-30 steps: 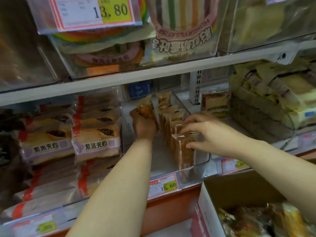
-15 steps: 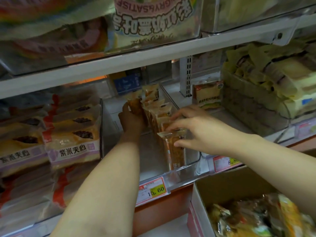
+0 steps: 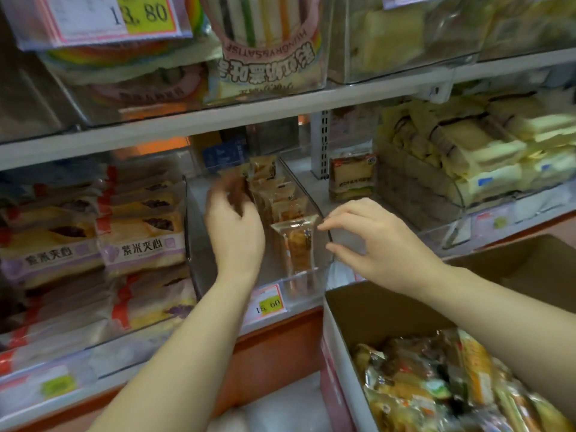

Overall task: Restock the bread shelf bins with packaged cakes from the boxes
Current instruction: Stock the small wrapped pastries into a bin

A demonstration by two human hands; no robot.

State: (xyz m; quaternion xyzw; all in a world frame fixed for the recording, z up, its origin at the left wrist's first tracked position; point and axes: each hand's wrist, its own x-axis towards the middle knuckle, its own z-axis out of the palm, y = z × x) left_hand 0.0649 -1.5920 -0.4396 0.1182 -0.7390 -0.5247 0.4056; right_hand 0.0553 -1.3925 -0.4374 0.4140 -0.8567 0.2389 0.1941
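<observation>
Right grip (image 3: 371, 235): my fingers spread, holding nothing, just right of front cake (image 3: 296, 244).
Left grip (image 3: 233, 226): blurred, seems spread.
Cake axis: upright.

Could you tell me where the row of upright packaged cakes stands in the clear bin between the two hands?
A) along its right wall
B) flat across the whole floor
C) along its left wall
A: the upright cakes line the right wall of the clear bin, and the bin's left half is bare.
</observation>
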